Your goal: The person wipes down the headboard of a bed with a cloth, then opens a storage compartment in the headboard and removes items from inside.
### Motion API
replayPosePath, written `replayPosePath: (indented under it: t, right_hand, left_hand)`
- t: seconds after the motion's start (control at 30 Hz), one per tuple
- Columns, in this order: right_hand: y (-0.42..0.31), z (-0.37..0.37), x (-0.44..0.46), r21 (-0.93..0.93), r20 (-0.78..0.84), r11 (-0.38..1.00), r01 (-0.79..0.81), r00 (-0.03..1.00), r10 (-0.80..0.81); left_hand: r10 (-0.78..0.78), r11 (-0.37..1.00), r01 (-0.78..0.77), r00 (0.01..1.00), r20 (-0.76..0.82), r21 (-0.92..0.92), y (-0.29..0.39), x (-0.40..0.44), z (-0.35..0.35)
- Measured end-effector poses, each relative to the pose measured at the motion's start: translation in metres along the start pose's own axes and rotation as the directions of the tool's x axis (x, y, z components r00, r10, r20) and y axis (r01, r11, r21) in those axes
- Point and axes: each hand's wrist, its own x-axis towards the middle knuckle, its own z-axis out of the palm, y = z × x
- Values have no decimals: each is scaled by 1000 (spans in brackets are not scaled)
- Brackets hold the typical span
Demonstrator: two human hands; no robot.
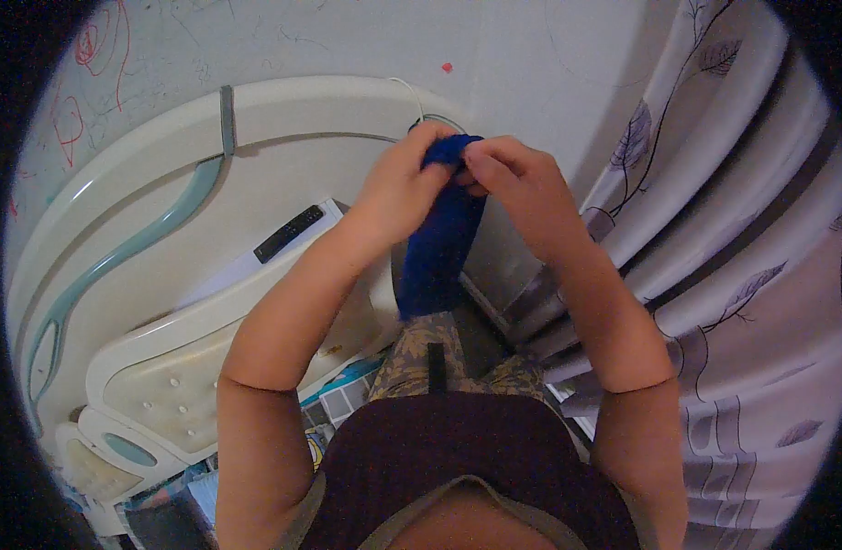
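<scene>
**Dark top filling the near edge, two hands gripping one blue cloth**

Nearest the camera, the dark top is covering the person's torso, its lower part being cut off by the frame. Beyond it, one pair of patterned trousers is showing, partly hidden by the top and the cloth.

Two bare arms are reaching toward the far middle. The left hand is holding the bunched upper end of the single blue cloth, thumb and fingers closed on it. The right hand is pinching the same end at its right edge, fingers bent and drawn together; its fingertips are blurring into the fabric. The cloth is hanging between the hands toward the trousers, its folds being hard to make out.

On the left, one cream headboard is curving along the wall, the left forearm hiding part of it. One black remote is lying on a pale surface there. On the right, a curtain is hanging in folds, at least four printed leaves showing. One red spot is marking the far wall. Dark corners are cropping the view.
</scene>
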Motion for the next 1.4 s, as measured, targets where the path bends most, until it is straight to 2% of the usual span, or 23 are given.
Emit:
replayPosePath:
  t: [0.07,0.17,0.23,0.27,0.33,0.47,0.53,0.63,0.67,0.77,0.87,0.97,1.07,1.17,1.27,1.37,1.4]
  right_hand:
    - [16,-3,-6,-303,-204,938,169,950,-237]
    - [81,-13,-11,-78,-315,997,-26,949,0]
    - [104,-8,-18,44,-56,980,-194,979,197]
    - [110,-4,-23,89,79,954,-288,956,281]
    - [108,10,-28,105,16,959,-262,965,262]
    - [74,9,-12,2,-175,977,-213,962,210]
    - [31,6,-11,154,-37,941,-302,950,311]
    - [6,19,-8,363,132,840,-404,914,383]
    - [4,23,-7,428,182,794,-432,902,393]
    - [14,26,0,419,132,842,-340,940,315]
    - [10,18,2,457,137,812,-362,931,338]
    - [0,10,1,384,96,862,-331,943,319]
    - [-1,3,3,281,76,915,-290,957,280]
    - [-7,-4,5,207,52,940,-272,962,267]
    - [-6,-6,7,121,35,965,-232,973,230]
    - [-2,-9,13,55,37,984,-168,985,166]
    - [-3,-9,15,57,24,984,-166,986,165]
  left_hand:
    - [-59,991,64,997,42,-116,-8,3,-6]
    - [-141,928,160,987,78,-337,-9,1,-18]
    - [-237,838,268,963,126,-474,3,-2,-28]
    - [-229,827,263,965,130,-497,2,-2,-31]
    - [-208,801,246,969,132,-545,-1,-2,-37]
    - [-215,909,253,966,146,-332,-2,-6,-43]
    - [-209,955,233,968,141,-184,-5,-10,-36]
    - [-105,987,124,979,176,-98,-5,-13,-24]
    - [-66,982,101,975,211,-162,-8,-13,-21]
    - [-115,973,155,968,221,-171,-13,-9,-18]
    - [-193,927,248,959,209,-281,-7,-5,-21]
    - [-282,885,351,926,250,-306,-15,-1,-26]
    - [-298,870,386,907,297,-305,-8,2,-39]
    - [-129,934,213,949,286,-287,-8,0,-40]
    - [-27,982,83,949,313,-167,-5,2,-43]
    - [-210,971,237,911,355,-34,12,4,-49]
    - [-209,959,259,923,324,-118,10,4,-47]
